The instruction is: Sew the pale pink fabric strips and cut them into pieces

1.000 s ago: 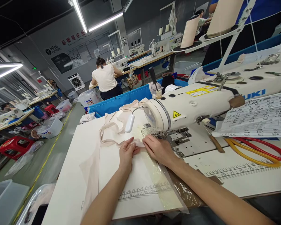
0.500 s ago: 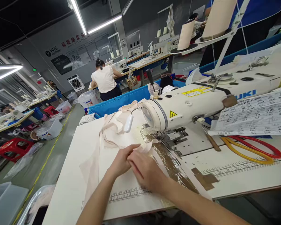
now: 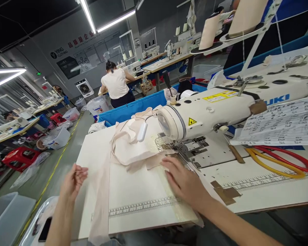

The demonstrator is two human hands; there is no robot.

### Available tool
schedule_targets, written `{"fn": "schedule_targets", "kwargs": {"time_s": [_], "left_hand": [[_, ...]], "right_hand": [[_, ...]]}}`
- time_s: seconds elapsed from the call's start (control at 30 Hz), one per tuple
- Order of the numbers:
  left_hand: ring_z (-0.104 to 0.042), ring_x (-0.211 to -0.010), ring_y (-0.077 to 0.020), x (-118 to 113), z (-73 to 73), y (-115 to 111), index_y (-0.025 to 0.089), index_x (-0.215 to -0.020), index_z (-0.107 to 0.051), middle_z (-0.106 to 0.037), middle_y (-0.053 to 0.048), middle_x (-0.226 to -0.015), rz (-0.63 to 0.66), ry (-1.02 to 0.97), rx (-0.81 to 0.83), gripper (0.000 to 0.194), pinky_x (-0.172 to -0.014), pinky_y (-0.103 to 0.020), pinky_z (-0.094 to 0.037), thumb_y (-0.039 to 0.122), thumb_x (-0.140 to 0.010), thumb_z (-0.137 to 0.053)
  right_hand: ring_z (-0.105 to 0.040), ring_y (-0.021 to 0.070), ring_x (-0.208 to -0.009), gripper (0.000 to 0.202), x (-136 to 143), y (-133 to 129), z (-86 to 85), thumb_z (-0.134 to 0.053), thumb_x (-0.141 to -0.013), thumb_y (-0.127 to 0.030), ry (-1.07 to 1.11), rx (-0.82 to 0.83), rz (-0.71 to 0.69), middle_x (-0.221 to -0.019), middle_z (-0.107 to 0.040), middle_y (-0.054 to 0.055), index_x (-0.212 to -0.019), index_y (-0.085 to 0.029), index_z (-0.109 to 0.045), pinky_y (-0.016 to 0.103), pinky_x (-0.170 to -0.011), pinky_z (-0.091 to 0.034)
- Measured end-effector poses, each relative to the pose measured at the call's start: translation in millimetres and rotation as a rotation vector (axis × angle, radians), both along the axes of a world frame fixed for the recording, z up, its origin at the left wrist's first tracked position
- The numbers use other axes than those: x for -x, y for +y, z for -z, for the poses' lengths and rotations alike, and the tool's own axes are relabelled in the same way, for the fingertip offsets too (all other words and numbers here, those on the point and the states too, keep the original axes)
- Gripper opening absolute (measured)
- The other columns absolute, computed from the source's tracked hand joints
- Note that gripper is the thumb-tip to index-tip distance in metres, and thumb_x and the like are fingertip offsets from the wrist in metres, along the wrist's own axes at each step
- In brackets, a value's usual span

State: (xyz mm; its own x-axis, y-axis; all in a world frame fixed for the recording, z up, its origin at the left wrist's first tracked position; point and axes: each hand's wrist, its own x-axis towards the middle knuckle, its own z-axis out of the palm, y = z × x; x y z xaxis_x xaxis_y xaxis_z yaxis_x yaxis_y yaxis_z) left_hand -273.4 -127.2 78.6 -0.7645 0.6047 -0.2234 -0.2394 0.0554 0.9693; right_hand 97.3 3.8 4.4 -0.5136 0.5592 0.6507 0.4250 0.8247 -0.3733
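My left hand [image 3: 74,181] is over the left edge of the sewing table, its fingers curled together; anything in them is too small to make out. Lying near the needle area, my right hand [image 3: 186,181] has its fingers stretched out, with the tips touching the end of a pale pink fabric strip [image 3: 155,162]. More pale pink fabric [image 3: 123,150] is looped across the tabletop, and one long piece [image 3: 101,201] hangs over the front edge. The white sewing machine [image 3: 205,112] stands just beyond my right hand.
A white tabletop [image 3: 136,191] carries a printed ruler. Right of the machine lie red and yellow loops [image 3: 277,164] and a handwritten sheet [image 3: 279,123]. A blue fabric bin [image 3: 133,109] borders the far side. Another person [image 3: 115,83] sits at a machine beyond.
My hands were together at the fabric before the needle. Now the left has swung away to the left, while the right has moved slightly right and its fingers have straightened on the fabric.
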Motion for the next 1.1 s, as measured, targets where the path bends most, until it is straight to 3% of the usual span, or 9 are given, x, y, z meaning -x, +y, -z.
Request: {"fn": "schedule_targets", "kwargs": {"time_s": [0.1,0.23,0.43,0.6,0.67,0.73,0.9,1.0,1.1], "left_hand": [[-0.071,-0.075,-0.0133,43.4,-8.5,-7.7,0.014,-0.077,-0.061,-0.074,-0.007,-0.084,-0.203,0.099,0.035,0.026,-0.064,-0.021,-0.058,0.018,-0.095,-0.043],[-0.069,-0.104,-0.0175,81.5,-12.0,-14.8,0.015,-0.096,-0.062,-0.069,-0.010,-0.119,-0.313,0.288,0.159,0.013,-0.074,-0.022,-0.059,0.010,-0.087,-0.054],[-0.073,-0.086,-0.0266,107.0,-35.1,-43.0,0.020,-0.114,-0.060,-0.073,-0.010,-0.105,0.051,0.394,0.505,0.045,-0.066,-0.031,-0.060,0.025,-0.072,-0.076],[-0.055,-0.121,-0.0416,116.7,-64.4,-65.1,0.016,-0.095,-0.063,-0.069,-0.010,-0.096,-0.398,0.876,0.959,0.019,-0.089,-0.053,-0.053,0.022,-0.077,-0.061],[-0.055,-0.119,-0.0404,101.0,-65.4,-61.9,0.015,-0.096,-0.063,-0.067,-0.012,-0.100,-0.425,1.025,0.923,0.022,-0.093,-0.055,-0.050,0.023,-0.077,-0.058],[-0.063,-0.098,-0.0309,67.0,-55.2,-46.6,0.016,-0.100,-0.065,-0.066,-0.011,-0.100,-0.232,1.210,0.724,0.027,-0.086,-0.045,-0.053,0.031,-0.079,-0.055],[-0.061,-0.072,-0.0138,-47.0,0.2,33.3,0.022,-0.113,-0.066,-0.062,-0.009,-0.117,0.635,1.248,0.294,0.033,-0.064,-0.027,-0.050,0.033,-0.089,-0.047],[-0.058,-0.064,-0.0118,-80.9,25.6,81.0,0.020,-0.108,-0.068,-0.062,-0.010,-0.113,0.780,1.170,0.341,0.029,-0.068,-0.029,-0.050,0.026,-0.085,-0.052],[-0.057,-0.061,-0.0128,-85.1,35.2,104.6,0.019,-0.076,-0.068,-0.064,-0.006,-0.095,0.818,1.096,0.403,0.009,-0.062,-0.027,-0.048,0.023,-0.077,-0.061]], "right_hand": [[-0.064,0.0167,-0.069,0.029,0.9,30.1,2.2,-0.036,-0.097,-0.021,-0.177,0.098,0.089,-0.124,-0.060,0.014,-0.119,-0.017,-0.055,0.026,-0.045,-0.044],[-0.060,0.0158,-0.065,0.029,24.2,58.4,1.5,-0.041,-0.091,-0.016,-0.280,0.170,0.073,-0.119,-0.062,0.013,-0.115,-0.018,-0.059,0.026,-0.046,-0.039],[-0.057,0.0157,-0.062,0.025,45.8,76.8,6.2,-0.040,-0.094,-0.023,-0.283,0.263,0.058,-0.080,-0.063,0.006,-0.076,-0.019,-0.057,0.025,-0.048,-0.032],[-0.055,0.0159,-0.059,0.033,41.7,84.0,6.2,-0.035,-0.094,-0.034,-0.226,0.375,0.079,-0.068,-0.061,0.003,-0.065,-0.022,-0.043,0.024,-0.049,-0.031],[-0.053,0.0156,-0.055,0.035,40.9,85.2,5.6,-0.035,-0.093,-0.038,-0.209,0.407,0.080,-0.064,-0.059,0.002,-0.062,-0.022,-0.039,0.024,-0.048,-0.029],[-0.054,0.0160,-0.057,0.035,40.9,85.0,5.4,-0.035,-0.093,-0.040,-0.192,0.423,0.067,-0.066,-0.060,0.002,-0.063,-0.022,-0.040,0.025,-0.049,-0.031],[-0.057,0.0181,-0.066,0.033,38.2,81.8,7.6,-0.033,-0.092,-0.041,-0.178,0.416,0.014,-0.073,-0.063,0.004,-0.068,-0.023,-0.048,0.026,-0.055,-0.035],[-0.057,0.0182,-0.064,0.034,35.3,81.8,9.7,-0.033,-0.091,-0.042,-0.186,0.394,-0.004,-0.071,-0.062,0.004,-0.066,-0.023,-0.047,0.026,-0.054,-0.035],[-0.057,0.0177,-0.064,0.034,34.0,83.6,11.7,-0.035,-0.091,-0.040,-0.187,0.375,-0.023,-0.071,-0.062,0.005,-0.065,-0.022,-0.048,0.026,-0.053,-0.033]]}}
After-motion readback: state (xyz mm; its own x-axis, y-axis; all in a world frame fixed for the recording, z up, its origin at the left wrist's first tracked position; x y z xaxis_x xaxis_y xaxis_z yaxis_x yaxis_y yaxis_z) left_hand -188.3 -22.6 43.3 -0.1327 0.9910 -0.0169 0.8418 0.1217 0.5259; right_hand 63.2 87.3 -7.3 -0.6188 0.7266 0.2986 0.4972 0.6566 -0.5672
